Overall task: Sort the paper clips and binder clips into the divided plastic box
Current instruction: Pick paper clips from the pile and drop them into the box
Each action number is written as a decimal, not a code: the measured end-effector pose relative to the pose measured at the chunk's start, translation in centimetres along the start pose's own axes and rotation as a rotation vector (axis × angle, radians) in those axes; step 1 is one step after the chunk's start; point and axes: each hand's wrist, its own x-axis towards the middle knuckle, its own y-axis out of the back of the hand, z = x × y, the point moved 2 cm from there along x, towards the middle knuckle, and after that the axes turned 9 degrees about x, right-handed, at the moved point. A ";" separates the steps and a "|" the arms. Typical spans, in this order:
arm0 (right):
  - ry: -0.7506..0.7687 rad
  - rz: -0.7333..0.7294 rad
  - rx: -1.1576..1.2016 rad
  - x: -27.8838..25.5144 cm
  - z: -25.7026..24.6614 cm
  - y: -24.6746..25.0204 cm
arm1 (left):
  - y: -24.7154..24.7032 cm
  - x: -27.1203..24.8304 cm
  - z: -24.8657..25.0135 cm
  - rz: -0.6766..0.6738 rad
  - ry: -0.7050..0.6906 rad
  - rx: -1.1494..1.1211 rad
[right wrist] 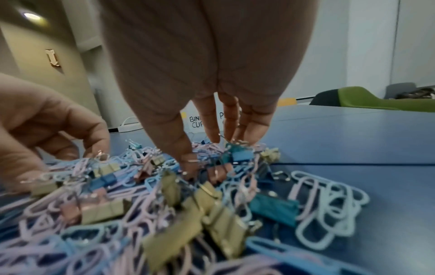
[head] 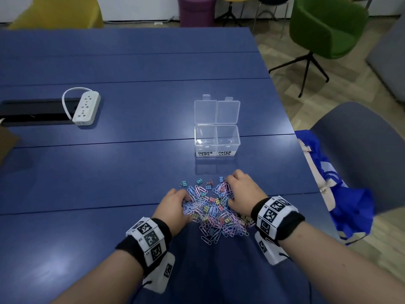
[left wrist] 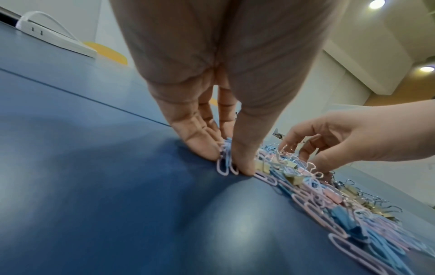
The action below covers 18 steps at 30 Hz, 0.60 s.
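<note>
A mixed pile (head: 217, 213) of pastel paper clips and small binder clips lies on the blue table, near its front edge. Behind it stands the clear divided box (head: 215, 150) with both lids up, labelled BINDER CLIPS on the left and PAPER CLIPS on the right; both compartments look empty. My left hand (left wrist: 227, 160) pinches a few paper clips between thumb and fingers at the pile's left edge. My right hand (right wrist: 212, 148) digs into the far right of the pile, thumb and curled fingers closing round a bunch of paper clips (head: 223, 188).
A white power strip (head: 86, 108) lies at the far left beside a dark cable slot (head: 37, 113). A blue bag (head: 341, 187) sits on a grey chair (head: 361, 150) off the table's right edge. Bare blue tabletop (head: 109, 172) stretches to the left of the pile.
</note>
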 end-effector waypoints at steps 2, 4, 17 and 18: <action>-0.012 -0.005 -0.014 0.1 -0.4 0.0 | 0.0 0.1 -0.1 0.019 0.003 -0.002; -0.022 -0.016 -0.017 0.3 -0.8 0.0 | -0.2 0.2 -0.1 0.038 -0.008 0.004; -0.019 -0.027 0.134 0.8 -0.1 0.1 | 0.5 0.3 -0.4 0.069 0.055 -0.154; -0.013 -0.017 0.162 0.5 0.1 0.4 | 0.8 0.2 -0.5 0.073 0.062 -0.197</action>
